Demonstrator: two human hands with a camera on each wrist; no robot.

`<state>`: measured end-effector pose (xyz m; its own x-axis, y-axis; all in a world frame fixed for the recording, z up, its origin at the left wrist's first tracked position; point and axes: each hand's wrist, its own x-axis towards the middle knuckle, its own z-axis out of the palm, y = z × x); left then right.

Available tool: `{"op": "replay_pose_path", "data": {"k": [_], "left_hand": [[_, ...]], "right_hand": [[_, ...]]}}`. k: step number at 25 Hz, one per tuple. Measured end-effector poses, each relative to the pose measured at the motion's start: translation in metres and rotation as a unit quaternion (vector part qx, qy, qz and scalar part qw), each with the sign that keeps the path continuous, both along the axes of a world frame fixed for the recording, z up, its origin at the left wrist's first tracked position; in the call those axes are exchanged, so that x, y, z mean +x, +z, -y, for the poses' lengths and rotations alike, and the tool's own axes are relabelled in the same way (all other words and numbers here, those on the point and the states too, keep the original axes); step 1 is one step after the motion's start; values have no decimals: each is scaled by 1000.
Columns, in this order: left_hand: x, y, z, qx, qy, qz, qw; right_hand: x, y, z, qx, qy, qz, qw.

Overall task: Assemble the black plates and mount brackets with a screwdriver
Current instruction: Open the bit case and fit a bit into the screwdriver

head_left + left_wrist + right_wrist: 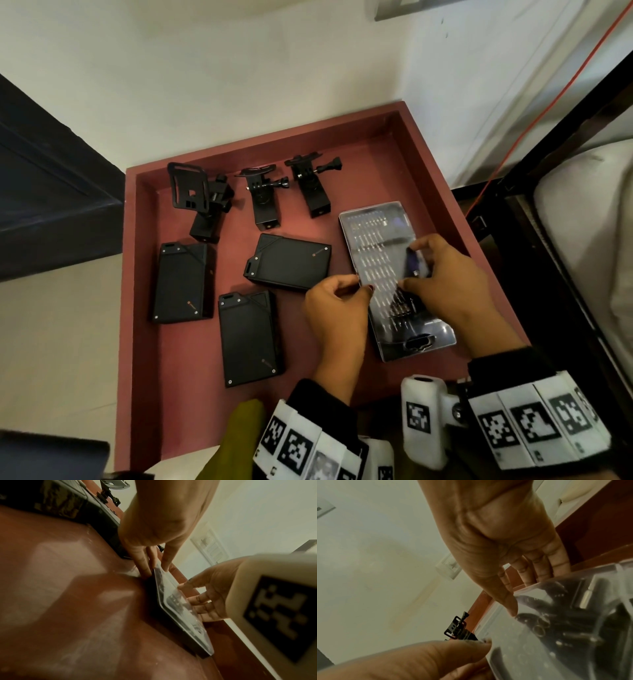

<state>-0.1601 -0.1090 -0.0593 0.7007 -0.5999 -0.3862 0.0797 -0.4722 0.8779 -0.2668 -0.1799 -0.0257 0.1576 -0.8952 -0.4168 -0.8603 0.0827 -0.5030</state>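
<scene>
Three black plates lie in the red tray (pixel 130 274): one at the left (pixel 181 281), one in the middle (pixel 291 262), one nearer me (pixel 250 337). Behind them stand three black mount brackets (pixel 202 198), (pixel 263 195), (pixel 311 185). The screwdriver bit case (pixel 376 240) with a clear lid (pixel 556 628) lies at the right. My left hand (pixel 356 289) pinches the case's left edge (pixel 154 566). My right hand (pixel 416 263) holds the lid, thumb on top (pixel 522 595) and fingers over the far edge (pixel 192 597). Rows of bits show through the lid.
The tray's raised rim runs close behind and to the right of the case. A white wall stands behind the tray, a dark frame (pixel 548 171) and pale cushion to the right, and an orange cable (pixel 534 120) hangs there. Bare tray floor lies in front of the plates.
</scene>
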Motion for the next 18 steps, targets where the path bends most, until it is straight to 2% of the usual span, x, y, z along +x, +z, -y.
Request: {"op": "replay_pose_path", "data": {"k": [6,13,18], "left_hand": [[-3,0,-4,11,-1,-18,1000],[-9,11,-7,-30,9,-168,985],[-7,15,-8,-43,11,-203,978]], "right_hand": [[-1,-4,2,10,-5,-8,1000],[2,-5,2,2,18,-67,998],[10,5,-3,17,52,-125,991]]}}
